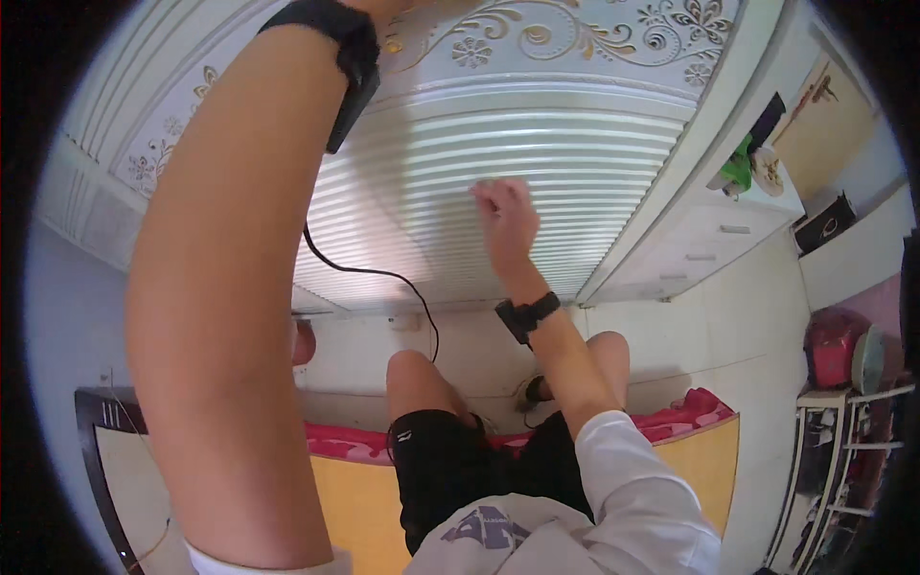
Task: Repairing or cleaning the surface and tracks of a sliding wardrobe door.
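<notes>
In front of me stands a white wardrobe door with a ribbed lower panel (431, 172) and a band of gold and silver floral scrollwork (575, 40) above it. My left arm stretches up across the left of the view; only the base of my left hand (385, 8) shows at the top edge, its fingers cut off. My right hand (510, 222) is raised in front of the ribbed panel with its fingers curled closed. Whatever they hold, if anything, is too small to make out. Each wrist wears a black band with a small box.
A black cable (383, 273) hangs from beside my left arm toward my knees. I sit on a yellow-sided bed (695, 465) with a red patterned cover (685, 412). At right are white drawers (700, 257) topped with a green item (738, 165), and a rack (822, 460).
</notes>
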Motion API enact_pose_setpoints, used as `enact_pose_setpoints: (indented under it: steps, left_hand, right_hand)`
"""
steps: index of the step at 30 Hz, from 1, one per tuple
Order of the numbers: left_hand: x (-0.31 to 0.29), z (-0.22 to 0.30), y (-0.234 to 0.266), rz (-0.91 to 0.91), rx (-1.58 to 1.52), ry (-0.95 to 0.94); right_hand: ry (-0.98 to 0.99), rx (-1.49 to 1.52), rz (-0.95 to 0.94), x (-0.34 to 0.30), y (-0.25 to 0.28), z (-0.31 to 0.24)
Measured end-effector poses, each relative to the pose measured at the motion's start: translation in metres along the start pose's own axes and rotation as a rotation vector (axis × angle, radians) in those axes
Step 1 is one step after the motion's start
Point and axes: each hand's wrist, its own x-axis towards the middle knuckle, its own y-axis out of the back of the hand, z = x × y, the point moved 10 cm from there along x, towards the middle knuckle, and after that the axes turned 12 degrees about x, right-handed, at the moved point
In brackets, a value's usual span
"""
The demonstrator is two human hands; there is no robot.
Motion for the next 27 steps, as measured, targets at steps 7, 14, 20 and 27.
enact_pose_setpoints:
  steps: [7,14,20,27]
  left_hand:
    - [-0.004,-0.009,0.005,-0.123,0.051,0.009]
    - [0.006,-0.003,-0.004,-0.086,0.069,-0.028]
    - [-0.002,-0.009,-0.006,-0.160,0.052,-0.009]
    - [-0.005,-0.010,-0.005,-0.143,0.043,-0.011]
  right_hand:
    - [0.084,-0.012,0.182,0.008,0.029,-0.010]
    - [0.191,0.011,0.050,0.005,-0.008,-0.034]
    - [0.291,-0.226,0.105,0.008,-0.003,-0.034]
    - [-0.214,0.086,0.362,0.025,0.082,0.016]
